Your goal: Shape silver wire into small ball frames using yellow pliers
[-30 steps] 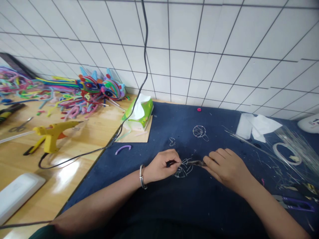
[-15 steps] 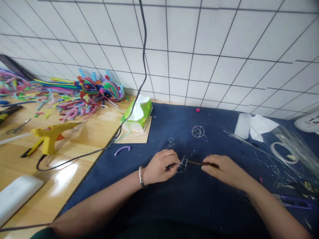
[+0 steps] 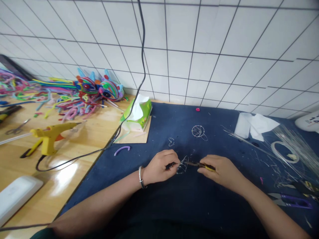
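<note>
My left hand (image 3: 164, 166) pinches a small bent wire frame (image 3: 182, 166) made of thin silvery loops, just above the dark blue mat (image 3: 159, 205). In my right hand (image 3: 219, 169) is a pair of pliers (image 3: 195, 164) with yellow-and-dark handles, its thin jaws pointing left at the wire frame. Whether the jaws grip the wire cannot be made out. Beyond the hands lie a round wire piece (image 3: 198, 131) with crossing strands and a small curled wire (image 3: 171, 142).
A green tissue pack (image 3: 143, 114) sits at the back left behind a purple curved piece (image 3: 122, 150). Leftward are a yellow glue gun (image 3: 51, 136), scissors (image 3: 18, 127) and colourful pipe cleaners (image 3: 72, 106). Loose wires (image 3: 296, 146) and purple-handled snips (image 3: 291, 200) lie right. A black cable (image 3: 144, 49) hangs down.
My right hand has shifted slightly left, and the pliers' jaws look turned and wider in view at the wire frame. The left hand holds nearly the same place.
</note>
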`<state>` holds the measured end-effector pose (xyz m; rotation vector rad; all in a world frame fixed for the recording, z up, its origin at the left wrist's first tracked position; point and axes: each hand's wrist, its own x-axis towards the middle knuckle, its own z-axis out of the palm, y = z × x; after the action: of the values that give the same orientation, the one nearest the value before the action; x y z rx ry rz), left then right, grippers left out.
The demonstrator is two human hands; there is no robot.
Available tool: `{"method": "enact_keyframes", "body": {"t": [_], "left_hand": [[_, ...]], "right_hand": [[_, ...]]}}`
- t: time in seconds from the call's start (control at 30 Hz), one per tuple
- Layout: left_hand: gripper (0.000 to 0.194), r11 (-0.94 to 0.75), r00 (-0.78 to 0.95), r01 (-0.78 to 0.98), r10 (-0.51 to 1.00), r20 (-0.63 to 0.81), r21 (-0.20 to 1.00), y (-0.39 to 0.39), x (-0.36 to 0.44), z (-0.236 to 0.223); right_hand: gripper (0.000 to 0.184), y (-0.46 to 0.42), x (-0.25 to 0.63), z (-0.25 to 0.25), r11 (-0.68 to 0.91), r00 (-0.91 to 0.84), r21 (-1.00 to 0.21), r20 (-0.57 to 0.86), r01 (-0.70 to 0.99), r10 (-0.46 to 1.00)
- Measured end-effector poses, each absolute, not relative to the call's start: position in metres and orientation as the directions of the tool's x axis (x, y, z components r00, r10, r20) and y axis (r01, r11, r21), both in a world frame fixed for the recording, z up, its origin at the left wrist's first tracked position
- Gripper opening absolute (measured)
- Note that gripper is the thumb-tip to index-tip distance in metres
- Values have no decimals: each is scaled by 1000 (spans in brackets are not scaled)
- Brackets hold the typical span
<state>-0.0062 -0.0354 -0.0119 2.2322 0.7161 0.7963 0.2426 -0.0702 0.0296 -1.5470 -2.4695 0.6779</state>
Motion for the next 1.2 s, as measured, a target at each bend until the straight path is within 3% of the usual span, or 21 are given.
{"method": "enact_keyframes", "body": {"t": [0.2,0.47,1.2], "left_hand": [[10,-459,663,255,723,192,851,-36,-5,-6],[9,-327,579,249,805,131,912,-35,-4,-7],[10,-326,494,287,856,153,901,-39,0,-19]], "right_hand": [[21,-72,241,23,448,-464,-349,40,823,885],[20,-74,233,16,415,-419,-382,76,826,905],[24,-80,222,7,304,-343,-418,-17,856,939]]}}
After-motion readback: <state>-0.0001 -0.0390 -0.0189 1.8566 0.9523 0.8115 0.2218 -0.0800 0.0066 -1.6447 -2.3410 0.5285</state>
